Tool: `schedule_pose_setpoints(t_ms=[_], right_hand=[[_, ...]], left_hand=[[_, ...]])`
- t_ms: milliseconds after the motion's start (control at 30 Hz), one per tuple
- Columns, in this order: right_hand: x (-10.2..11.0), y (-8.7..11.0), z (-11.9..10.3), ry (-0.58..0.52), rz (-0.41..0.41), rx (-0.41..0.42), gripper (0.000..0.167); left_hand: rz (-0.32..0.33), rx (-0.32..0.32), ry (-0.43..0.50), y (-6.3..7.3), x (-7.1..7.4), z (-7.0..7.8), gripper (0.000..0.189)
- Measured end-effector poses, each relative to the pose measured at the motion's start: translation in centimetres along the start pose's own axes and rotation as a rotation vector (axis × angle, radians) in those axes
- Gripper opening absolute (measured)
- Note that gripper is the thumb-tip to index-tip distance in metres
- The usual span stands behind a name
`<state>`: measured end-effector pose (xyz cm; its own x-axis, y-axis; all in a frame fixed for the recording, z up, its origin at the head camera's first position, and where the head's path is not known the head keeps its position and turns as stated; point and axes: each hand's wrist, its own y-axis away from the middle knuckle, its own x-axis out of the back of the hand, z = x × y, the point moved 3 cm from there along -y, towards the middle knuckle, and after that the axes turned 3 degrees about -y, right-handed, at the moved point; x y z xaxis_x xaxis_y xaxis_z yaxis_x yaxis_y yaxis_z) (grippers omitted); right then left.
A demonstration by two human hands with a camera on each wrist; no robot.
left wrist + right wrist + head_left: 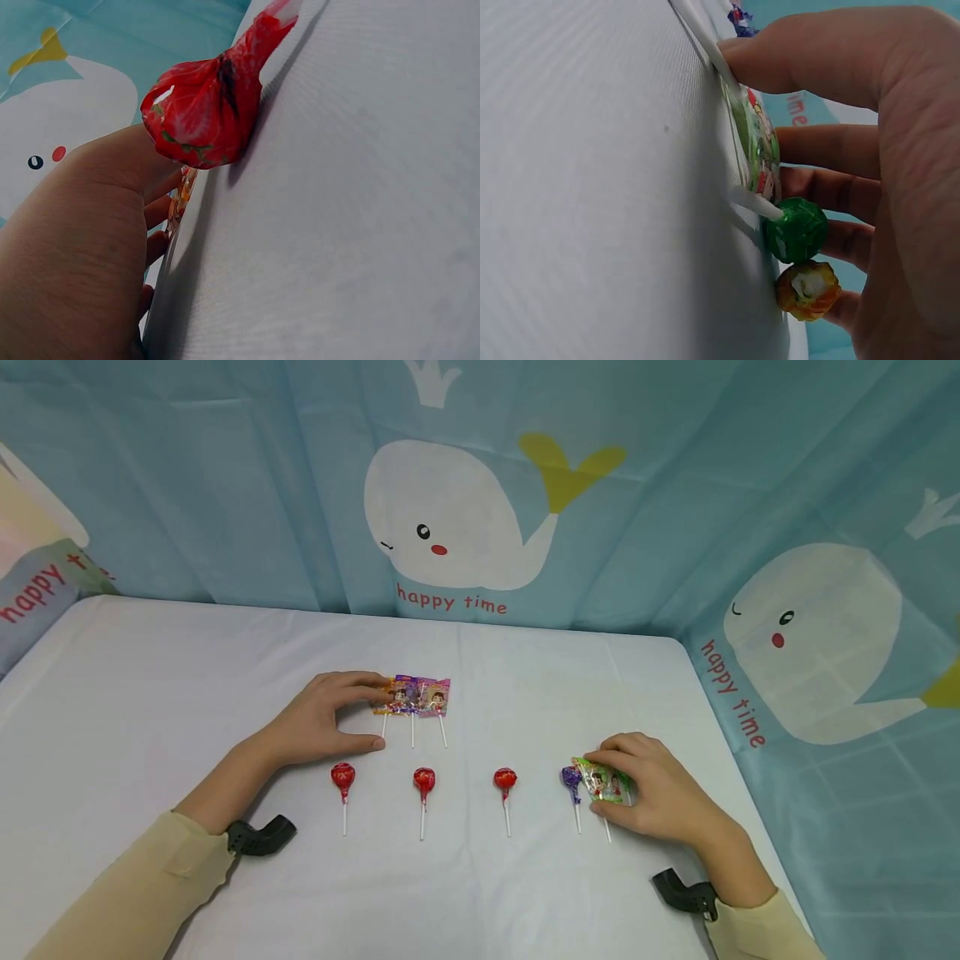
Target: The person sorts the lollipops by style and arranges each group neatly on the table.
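Observation:
My left hand (326, 717) rests at the left end of a row of flat lollipops in printed wrappers, its fingertips over the orange-wrapped lollipop (381, 708) and its thumb beside that stick. Right of this lie a purple-wrapped lollipop (407, 695) and a pink-wrapped lollipop (435, 697). On the right, my right hand (660, 789) holds a flat green-wrapped lollipop (603, 783) between thumb and fingers, low over the cloth. It overlaps a round purple lollipop (571, 777). By the fingers in the right wrist view are a green ball lollipop (799, 231) and an orange one (808, 291).
Three round red lollipops stand in a line across the white table (465, 893): a left one (342, 776), a middle one (423, 780) and a right one (505, 778). A blue whale-print curtain (300, 485) borders the back and right edges.

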<state>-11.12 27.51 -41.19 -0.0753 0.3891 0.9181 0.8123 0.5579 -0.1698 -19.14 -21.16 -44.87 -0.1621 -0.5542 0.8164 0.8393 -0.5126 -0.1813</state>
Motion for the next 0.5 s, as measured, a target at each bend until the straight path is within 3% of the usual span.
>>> schedule_pose_setpoints(t_ms=[500], right_hand=[[0.08,-0.17,0.08,0.014,0.061,0.042,0.051]], left_hand=[[-0.006,0.008,-0.004,-0.09,0.02,0.1,0.065]])
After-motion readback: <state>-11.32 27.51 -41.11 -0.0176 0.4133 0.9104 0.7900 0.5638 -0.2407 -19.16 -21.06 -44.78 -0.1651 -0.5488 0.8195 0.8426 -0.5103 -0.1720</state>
